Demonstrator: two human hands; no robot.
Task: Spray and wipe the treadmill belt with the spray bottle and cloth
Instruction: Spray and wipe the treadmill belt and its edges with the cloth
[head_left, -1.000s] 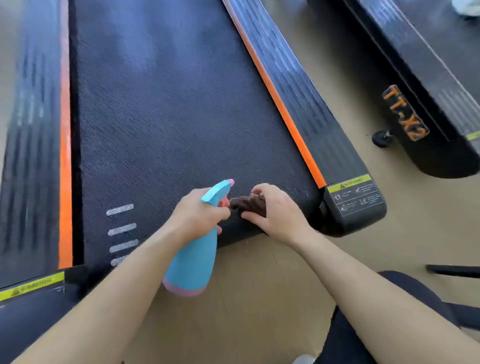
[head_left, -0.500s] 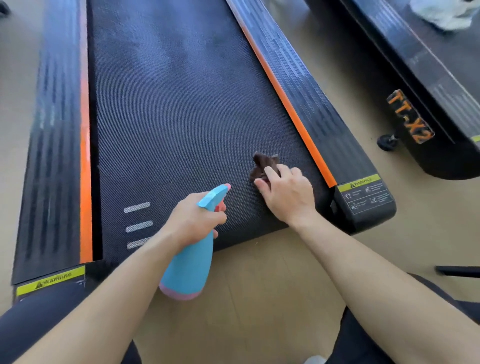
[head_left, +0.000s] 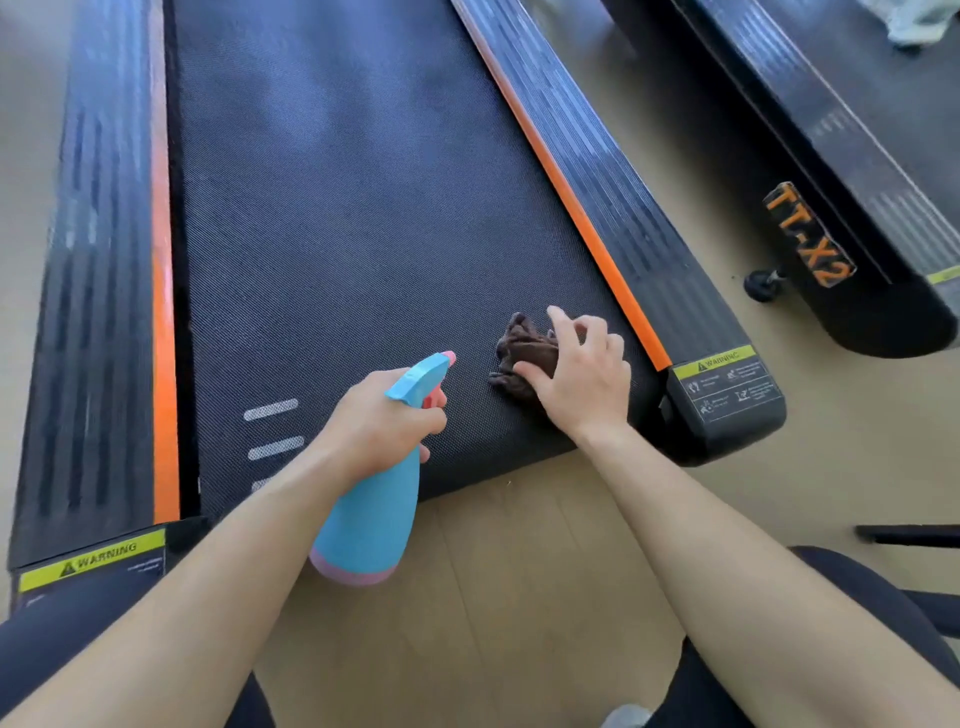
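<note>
While the left hand (head_left: 382, 415) grips the neck of a light blue plastic spray bottle (head_left: 374, 519) with fingers curled round it, the pink nozzle tip points toward 1 o'clock over the black textured treadmill belt (head_left: 337, 234). At 3 o'clock from the nozzle, a dark brown crumpled cloth (head_left: 522, 348) lies on the belt, near its rear edge and the orange side strip (head_left: 587, 228). The right hand (head_left: 582, 379) holds this cloth under thumb and curled fingers, with the index finger lifted. A second black treadmill (head_left: 831, 234) stands at 2 o'clock on the beige floor (head_left: 493, 597).
</note>
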